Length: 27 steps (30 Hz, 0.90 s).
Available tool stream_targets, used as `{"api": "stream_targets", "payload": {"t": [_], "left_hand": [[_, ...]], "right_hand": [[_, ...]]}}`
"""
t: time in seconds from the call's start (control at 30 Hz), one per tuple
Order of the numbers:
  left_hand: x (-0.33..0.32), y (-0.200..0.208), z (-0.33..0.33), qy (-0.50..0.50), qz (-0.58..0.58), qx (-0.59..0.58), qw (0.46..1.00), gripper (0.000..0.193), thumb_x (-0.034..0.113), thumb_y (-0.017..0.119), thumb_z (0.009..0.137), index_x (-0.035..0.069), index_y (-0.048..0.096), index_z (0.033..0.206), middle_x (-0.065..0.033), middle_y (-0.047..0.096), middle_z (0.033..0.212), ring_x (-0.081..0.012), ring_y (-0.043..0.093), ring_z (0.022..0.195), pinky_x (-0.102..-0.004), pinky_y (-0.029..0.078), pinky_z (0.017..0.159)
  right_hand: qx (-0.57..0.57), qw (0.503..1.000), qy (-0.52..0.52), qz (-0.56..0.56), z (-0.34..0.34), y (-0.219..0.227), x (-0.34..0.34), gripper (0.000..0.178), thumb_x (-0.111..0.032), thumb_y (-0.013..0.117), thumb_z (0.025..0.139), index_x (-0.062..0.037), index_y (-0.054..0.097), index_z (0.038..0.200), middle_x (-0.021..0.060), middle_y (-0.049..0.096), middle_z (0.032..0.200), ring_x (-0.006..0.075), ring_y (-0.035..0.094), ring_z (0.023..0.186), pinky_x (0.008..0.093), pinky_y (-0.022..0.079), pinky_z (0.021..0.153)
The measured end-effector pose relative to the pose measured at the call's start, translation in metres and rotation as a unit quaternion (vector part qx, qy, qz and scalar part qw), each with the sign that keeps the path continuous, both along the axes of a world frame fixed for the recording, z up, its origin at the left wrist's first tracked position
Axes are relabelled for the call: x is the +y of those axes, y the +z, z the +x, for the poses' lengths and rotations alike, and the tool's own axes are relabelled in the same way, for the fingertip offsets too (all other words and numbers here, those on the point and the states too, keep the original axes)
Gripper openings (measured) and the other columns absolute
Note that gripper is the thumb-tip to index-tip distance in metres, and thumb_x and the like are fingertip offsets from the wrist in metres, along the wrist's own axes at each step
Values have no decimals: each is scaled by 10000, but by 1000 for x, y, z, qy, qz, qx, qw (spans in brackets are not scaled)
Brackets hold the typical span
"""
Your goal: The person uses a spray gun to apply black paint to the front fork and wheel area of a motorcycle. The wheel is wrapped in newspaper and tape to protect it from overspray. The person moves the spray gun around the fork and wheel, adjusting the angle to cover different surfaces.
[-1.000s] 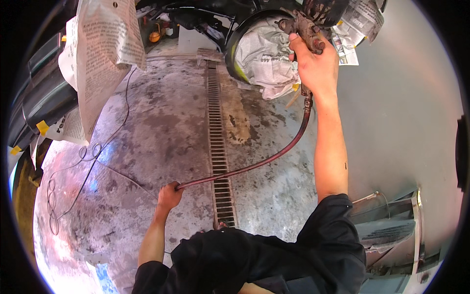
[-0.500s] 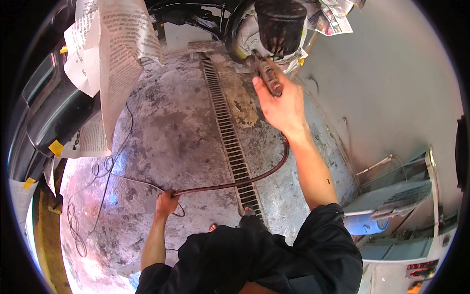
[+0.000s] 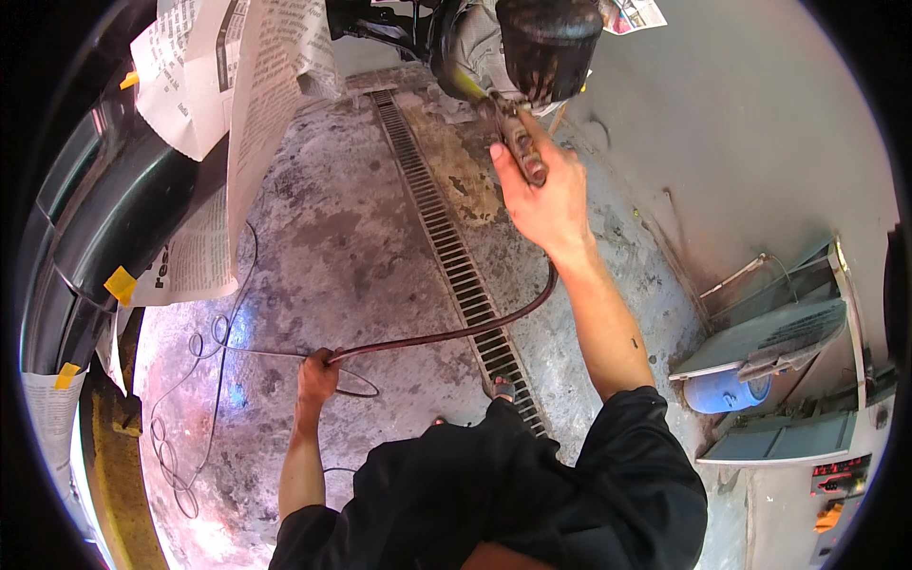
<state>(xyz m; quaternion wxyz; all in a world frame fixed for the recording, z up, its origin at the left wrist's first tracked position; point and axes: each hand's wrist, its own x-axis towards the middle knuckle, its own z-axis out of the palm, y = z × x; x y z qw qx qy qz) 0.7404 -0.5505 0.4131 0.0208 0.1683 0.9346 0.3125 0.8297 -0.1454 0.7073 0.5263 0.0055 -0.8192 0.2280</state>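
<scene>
My right hand (image 3: 556, 204), reaching forward, is closed around the handle of a paint spray gun (image 3: 521, 147). A dark, paint-stained cup (image 3: 549, 57) sits at the gun's far end. From below the right hand, a dark red hose (image 3: 446, 335) curves down and across to my left hand (image 3: 316, 380), whose fingers are wrapped round it. Just beyond the gun is a dark rounded part with pale paper on it (image 3: 478, 47), partly hidden by the cup. A yellow-green patch (image 3: 465, 82) shows beside the gun's front; I cannot tell what it belongs to.
On the left, a glossy black vehicle panel (image 3: 119, 223) carries newspaper sheets (image 3: 185, 90) and yellow tape (image 3: 121, 284). Thin looped cable (image 3: 220, 380) lies on the stained floor. A drain grate (image 3: 446, 252) runs lengthwise. A grey wall, metal shelf (image 3: 760, 342) and blue drum (image 3: 727, 390) stand right.
My view has shifted, so the newspaper and vehicle panel sit further right and the shelf higher. Both hands keep their grips, and the spray gun stays close to the dark part. One foot has come forward.
</scene>
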Motion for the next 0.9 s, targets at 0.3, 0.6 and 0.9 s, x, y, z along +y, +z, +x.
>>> {"api": "stream_targets", "payload": {"t": [0.3, 0.6, 0.9], "left_hand": [[-17, -3, -4, -14, -19, 18, 1000, 399, 415, 710, 942, 37, 681, 816, -261, 655, 768, -491, 648, 810, -527, 491, 662], [-28, 14, -7, 1, -41, 29, 999, 325, 341, 714, 942, 24, 700, 871, -259, 669, 787, -482, 661, 798, -504, 504, 651], [-31, 27, 3, 51, -101, -4, 994, 284, 331, 705, 946, 49, 715, 918, -262, 674, 809, -470, 679, 806, -500, 512, 651]], "right_hand": [[-97, 990, -32, -101, 17, -69, 7, 526, -206, 729, 918, 61, 595, 1351, 156, 690, 742, 346, 673, 683, 414, 497, 803], [6, 999, -6, -54, -27, -66, 13, 498, -239, 731, 929, -1, 608, 1349, 152, 723, 884, 313, 669, 763, 399, 463, 852], [-19, 997, -30, -62, -50, -79, 23, 501, -251, 724, 932, 3, 619, 1351, 105, 720, 851, 256, 684, 790, 366, 414, 846]]}}
